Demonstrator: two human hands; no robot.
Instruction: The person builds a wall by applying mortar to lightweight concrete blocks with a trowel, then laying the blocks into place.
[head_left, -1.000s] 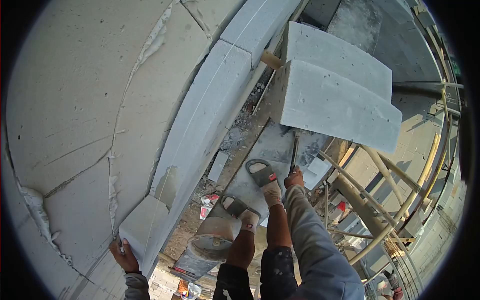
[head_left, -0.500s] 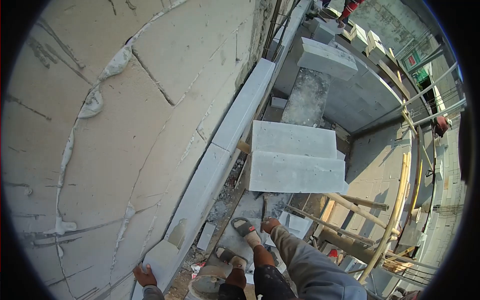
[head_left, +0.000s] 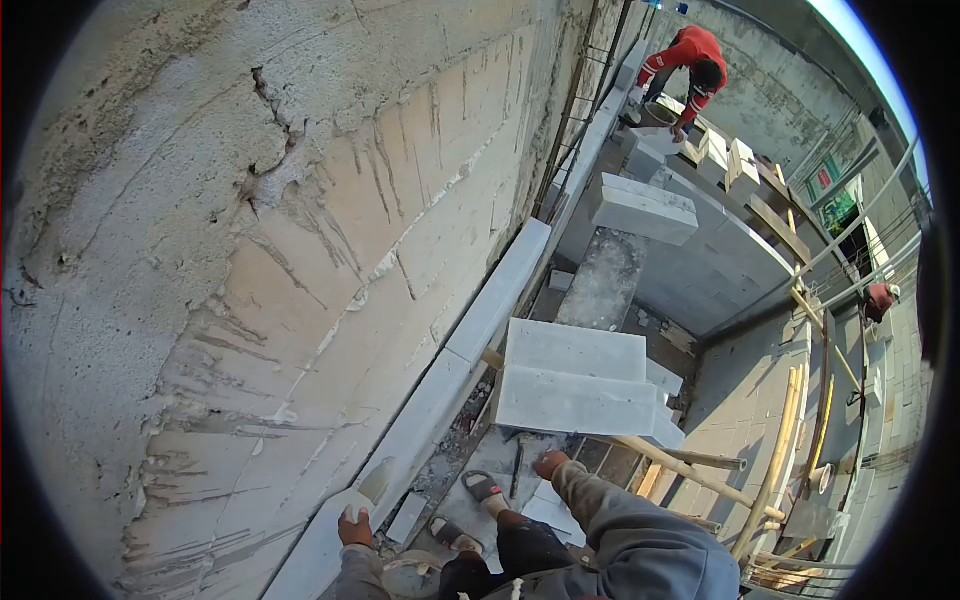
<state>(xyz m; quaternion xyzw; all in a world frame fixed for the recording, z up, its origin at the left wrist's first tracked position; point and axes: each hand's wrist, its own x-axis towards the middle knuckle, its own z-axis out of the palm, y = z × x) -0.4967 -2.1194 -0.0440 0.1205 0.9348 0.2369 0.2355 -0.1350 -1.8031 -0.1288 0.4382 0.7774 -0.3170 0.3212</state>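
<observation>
the left hand [head_left: 355, 527] lies on the pale end block [head_left: 318, 548], fingers together and partly bent over its top; whether it grips or only rests cannot be told. this block is nearer the wearer than the stacked blocks [head_left: 578, 395], to their left. the right hand [head_left: 549, 463], just on the wearer's side of the stacked blocks, has its fingers curled in; whether it holds anything cannot be made out. a dark hammer-like tool [head_left: 517, 468] with a slim handle shows just left of that hand, near the same side of the stacked blocks.

the end block is smooth, light grey and straight-edged, in line with a block row [head_left: 415, 405] running past the left of the stacked blocks; a rough, darker grey patch [head_left: 376, 480] marks the row beside the left hand. the stacked blocks are matte, boxy and finely pitted. farther left of them, the wall [head_left: 330, 320] is coarse, cracked and streaked with mortar.
</observation>
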